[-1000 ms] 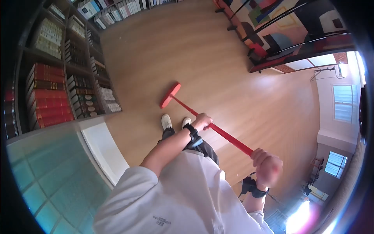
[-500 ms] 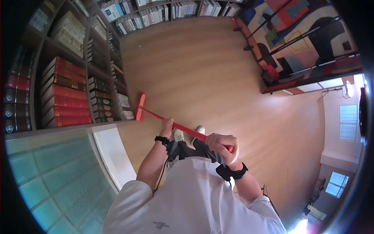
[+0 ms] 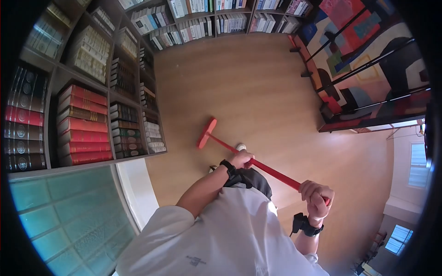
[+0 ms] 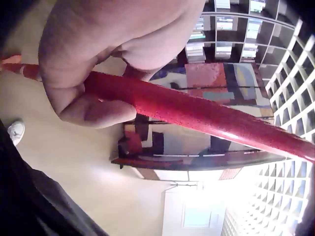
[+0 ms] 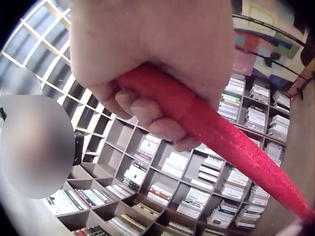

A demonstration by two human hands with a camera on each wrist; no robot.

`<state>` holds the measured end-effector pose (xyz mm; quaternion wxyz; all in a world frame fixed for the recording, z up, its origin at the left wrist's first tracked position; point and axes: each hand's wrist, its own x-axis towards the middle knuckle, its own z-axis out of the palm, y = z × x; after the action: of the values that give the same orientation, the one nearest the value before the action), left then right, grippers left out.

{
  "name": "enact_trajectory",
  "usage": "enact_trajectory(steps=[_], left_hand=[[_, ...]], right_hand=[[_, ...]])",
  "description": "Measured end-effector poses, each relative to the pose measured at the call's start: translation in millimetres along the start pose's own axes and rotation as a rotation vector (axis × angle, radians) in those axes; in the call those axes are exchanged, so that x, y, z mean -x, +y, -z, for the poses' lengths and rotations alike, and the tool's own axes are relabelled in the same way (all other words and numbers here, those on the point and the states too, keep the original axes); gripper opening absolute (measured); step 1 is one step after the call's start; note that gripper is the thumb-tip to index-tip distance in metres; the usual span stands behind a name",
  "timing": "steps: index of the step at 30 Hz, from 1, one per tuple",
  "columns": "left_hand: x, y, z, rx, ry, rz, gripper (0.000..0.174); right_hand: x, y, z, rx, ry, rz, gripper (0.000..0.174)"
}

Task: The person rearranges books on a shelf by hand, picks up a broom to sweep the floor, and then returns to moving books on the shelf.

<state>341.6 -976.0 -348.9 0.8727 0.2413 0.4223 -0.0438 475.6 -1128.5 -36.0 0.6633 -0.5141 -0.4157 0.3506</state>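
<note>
Taking my own view ahead as the dial, tall bookshelves (image 3: 107, 162) stand at nine to ten o'clock, with red volumes (image 3: 87, 138) in a lower compartment, and a greenish glass-block panel (image 3: 78, 216) sits at eight, a white ledge (image 3: 136, 184) beside it. Near the middle, the flat red head (image 3: 206, 133) of my long-handled tool (image 3: 275, 173) lies over the wooden floor (image 3: 221, 83); whether it touches the boards I cannot tell. From there the shaft slants towards four o'clock. My left hand (image 3: 241, 159) is closest to that head, fingers (image 4: 110, 112) curled round the shaft, with a pale shoe (image 3: 241, 146) showing just past it at twelve. A black band (image 3: 229, 169) circles that wrist. Farther along, at four o'clock from my left hand, my right hand (image 3: 317, 198) has its fingers (image 5: 146, 110) closed round the upper end, the red tip poking out. It wears another black band (image 3: 309, 226). A colourfully painted screen (image 3: 368, 64) stands at two o'clock, and a window (image 3: 399, 239) shows at four.
</note>
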Motion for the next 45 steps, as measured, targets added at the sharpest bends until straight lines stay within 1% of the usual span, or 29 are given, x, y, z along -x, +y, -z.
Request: enact_trajectory(steps=[2, 3, 5, 7, 8, 10, 11, 13, 14, 16, 17, 18, 19, 22, 25, 26, 28, 29, 30, 32, 33, 34, 36, 37, 38, 40, 42, 43, 45], left_hand=[[-6.7, 29.1, -4.7, -0.028, 0.106, -0.049, 0.013], [-20.6, 36.4, 6.5, -0.018, 0.134, -0.107, 0.007], [-33.9, 51.3, 18.5, 0.006, 0.169, -0.174, 0.011], [-25.4, 70.9, 22.8, 0.139, 0.472, -0.397, 0.02], [-16.2, 81.8, 30.9, 0.149, 0.482, -0.404, 0.02], [5.5, 99.4, 55.5, -0.076, 0.397, -0.308, 0.039], [10.6, 98.7, 69.2, -0.07, 0.403, -0.312, 0.039], [18.7, 99.4, 83.9, -1.339, 0.716, -1.156, 0.043], [19.6, 108.2, 82.9, -1.331, 0.729, -1.157, 0.043], [28.4, 125.2, 79.1, -1.354, 0.761, -1.267, 0.03], [29.0, 135.7, 72.5, -1.346, 0.767, -1.263, 0.03], [25.1, 147.9, 62.2, -1.238, 0.516, -1.138, 0.018], [19.7, 157.2, 56.7, -1.121, 0.271, -1.008, 0.016], [3.9, 177.1, 60.7, -1.127, 0.34, -1.023, 0.026], [21.3, 213.8, 73.3, -1.188, 0.248, -1.085, 0.027], [26.8, 224.1, 83.3, -1.179, 0.236, -1.091, 0.027], [39.9, 245.4, 116.6, -1.162, 0.279, -1.13, 0.013], [44.4, 250.6, 135.5, -1.144, 0.266, -1.126, 0.013], [46.9, 259.6, 156.9, -1.098, 0.336, -1.059, 0.012], [35.1, 280.7, 183.6, -1.04, 0.398, -0.992, 0.012], [27.1, 287.9, 194.3, -1.042, 0.372, -1.036, 0.012], [20.9, 296.0, 203.0, -1.045, 0.353, -1.087, 0.013], [5.6, 309.0, 191.1, -1.01, 0.21, -1.115, 0.014], [-8.5, 309.6, 181.5, -1.095, 0.187, -1.116, 0.015], [-21.9, 307.9, 168.7, -1.179, 0.165, -1.116, 0.016], [-16.5, 321.9, 135.5, -1.089, -0.01, -1.066, 0.018], [-6.0, 335.1, 111.2, -1.116, -0.142, -0.838, 0.017], [-3.7, 343.7, 108.3, -1.117, -0.145, -0.839, 0.017], [4.5, 348.6, 103.8, -1.081, -0.344, -0.856, 0.017]], right_hand=[[-26.3, 2.5, 8.0, -0.022, -0.035, 0.025, 0.019], [-42.7, 6.5, 9.3, -0.036, -0.07, 0.065, 0.019], [-69.2, 22.0, 10.6, -0.041, -0.174, 0.055, 0.016], [-88.0, 41.6, 0.9, -0.025, -0.278, 0.071, 0.015], [-96.1, 53.9, -3.4, -0.028, -0.326, 0.087, 0.015], [-113.4, 71.9, -14.1, 0.034, -0.391, 0.05, 0.015], [-120.3, 82.3, -18.4, 0.031, -0.4, 0.051, 0.015], [-134.9, 98.9, -26.0, 0.008, -0.327, 0.064, 0.015], [-142.3, 99.3, -29.4, 0.007, -0.341, 0.065, 0.015], [-150.9, 96.3, -36.1, 0.023, -0.45, 0.072, 0.015], [-161.4, 90.6, -38.8, 0.036, -0.573, 0.116, 0.015], [-169.9, 88.3, -40.4, 0.038, -0.583, 0.112, 0.015], [-177.6, 87.2, -41.6, -0.019, -0.595, 0.077, 0.016], [-203.6, 92.2, -40.4, -0.052, -0.604, 0.04, 0.018], [-231.7, 80.3, -65.4, -0.175, -0.544, 0.043, 0.018], [-242.7, 80.7, -78.4, -0.162, -0.541, 0.04, 0.018], [-266.4, 85.5, -111.9, -0.16, -0.593, 0.099, 0.018], [-277.5, 91.6, -126.6, -0.098, -0.629, 0.06, 0.019], [-285.9, 104.2, -143.0, -0.041, -0.632, 0.042, 0.018], [-303.2, 124.3, -170.4, -0.024, -0.582, 0.027, 0.017], [-306.8, 128.8, -175.7, -0.017, -0.579, 0.012, 0.017], [-313.1, 132.1, -177.1, -0.03, -0.494, 0.026, 0.018], [-323.3, 128.1, -173.2, -0.007, -0.371, -0.006, 0.021], [-323.8, 118.9, -172.4, 0.035, -0.292, -0.028, 0.023], [-325.7, 111.7, -169.3, 0.026, -0.243, 0.037, 0.029], [-328.0, 90.2, -163.2, 0.048, -0.135, 0.055, 0.03], [-331.6, 67.0, -167.3, 0.058, -0.118, 0.031, 0.029], [-332.5, 58.7, -166.2, 0.088, -0.145, 0.033, 0.029], [-336.9, 40.8, -172.4, 0.118, -0.16, 0.024, 0.03]])
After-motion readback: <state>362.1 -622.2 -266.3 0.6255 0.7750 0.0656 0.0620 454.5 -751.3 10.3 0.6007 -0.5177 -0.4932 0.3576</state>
